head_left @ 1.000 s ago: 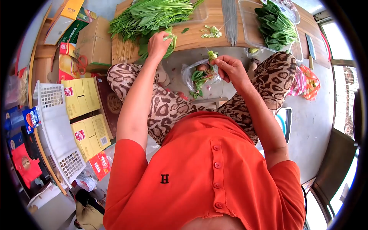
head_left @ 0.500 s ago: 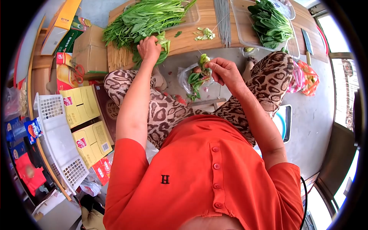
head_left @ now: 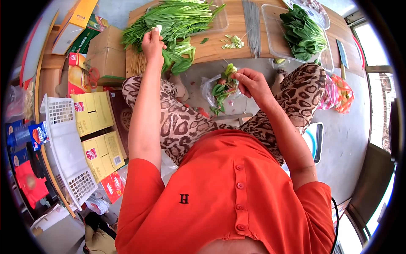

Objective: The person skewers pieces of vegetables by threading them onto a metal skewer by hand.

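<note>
My left hand [head_left: 153, 45] is closed in a pinch at the edge of a heap of long-stemmed greens [head_left: 175, 19]. A small pale piece [head_left: 159, 28], possibly cut stem, shows at its fingertips. Just right of that wrist lie loose broad-leaf greens [head_left: 181, 57] with pale stems. My right hand [head_left: 253, 86] pinches a pale-green leafy bit [head_left: 230, 70] between thumb and forefinger, over the gap between my knees. Below it, a clear plastic bag [head_left: 207, 86] holds leafy scraps [head_left: 220, 94]. A thin line, perhaps a skewer, runs near the pinched bit, too fine to be sure.
Metal skewers [head_left: 252, 31] and chopped pale pieces [head_left: 233, 42] lie on the wooden table [head_left: 211, 53]. A plastic tray [head_left: 272, 42] holds leafy greens [head_left: 302, 31]. A knife [head_left: 342, 55] rests at the right. Cartons [head_left: 105, 51] and a white basket [head_left: 69, 148] stand left.
My left hand has moved up and left, off the loose broad-leaf greens, and now has a pale piece at its fingertips. My right hand keeps its pinch. The view has shifted slightly.
</note>
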`<state>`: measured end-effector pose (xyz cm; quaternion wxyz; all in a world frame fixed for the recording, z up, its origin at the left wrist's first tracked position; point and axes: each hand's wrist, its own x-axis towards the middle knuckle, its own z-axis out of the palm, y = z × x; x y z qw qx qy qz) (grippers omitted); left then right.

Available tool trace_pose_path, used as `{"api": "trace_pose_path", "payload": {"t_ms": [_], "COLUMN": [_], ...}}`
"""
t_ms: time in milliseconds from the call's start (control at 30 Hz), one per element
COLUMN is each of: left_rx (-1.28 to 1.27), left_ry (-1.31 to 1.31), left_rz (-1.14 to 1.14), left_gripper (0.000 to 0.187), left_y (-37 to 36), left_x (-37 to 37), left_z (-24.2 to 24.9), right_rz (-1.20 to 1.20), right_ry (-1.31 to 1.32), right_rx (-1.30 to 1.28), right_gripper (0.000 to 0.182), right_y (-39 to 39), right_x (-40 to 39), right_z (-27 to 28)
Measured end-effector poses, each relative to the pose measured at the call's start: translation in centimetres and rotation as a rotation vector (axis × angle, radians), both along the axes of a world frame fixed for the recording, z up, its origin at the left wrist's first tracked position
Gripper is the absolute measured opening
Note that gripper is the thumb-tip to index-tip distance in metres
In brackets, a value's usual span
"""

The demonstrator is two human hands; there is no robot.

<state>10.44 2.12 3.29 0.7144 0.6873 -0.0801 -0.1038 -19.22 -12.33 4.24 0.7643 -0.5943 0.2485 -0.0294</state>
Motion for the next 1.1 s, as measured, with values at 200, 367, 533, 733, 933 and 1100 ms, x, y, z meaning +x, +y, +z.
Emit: {"api": "trace_pose_path", "payload": {"t_ms": [200, 367, 533, 733, 933, 1100], "left_rx": [-0.233, -0.319, -0.354, -0.424, -0.424, -0.416], "left_ry": [0.318, 0.514, 0.579, 0.663, 0.616, 0.601], "left_rz": [-0.230, -0.366, -0.414, -0.438, -0.478, -0.500], "left_gripper": [0.016, 0.017, 0.018, 0.015, 0.017, 0.017], "left_y": [1.0, 0.4, -0.9, -1.6, -1.5, -1.4], "left_x": [-3.5, -7.1, -9.2, -9.9, -9.8, -9.7], "left_z": [1.7, 0.5, -0.2, 0.0, -0.1, -0.1], "right_rz": [0.004, 0.012, -0.003, 0.004, 0.016, 0.010], "right_ry": [0.005, -0.046, -0.056, -0.079, -0.076, -0.056], "right_rx": [0.016, 0.015, 0.012, -0.006, -0.023, -0.029], "right_gripper": [0.019, 0.019, 0.018, 0.019, 0.018, 0.018], "right_y": [0.2, 0.6, 1.4, 1.7, 2.1, 2.4], "right_x": [0.5, 0.8, 0.8, 0.9, 1.2, 1.3], "right_z": [0.4, 1.5, 2.6, 3.2, 3.0, 3.4]}}
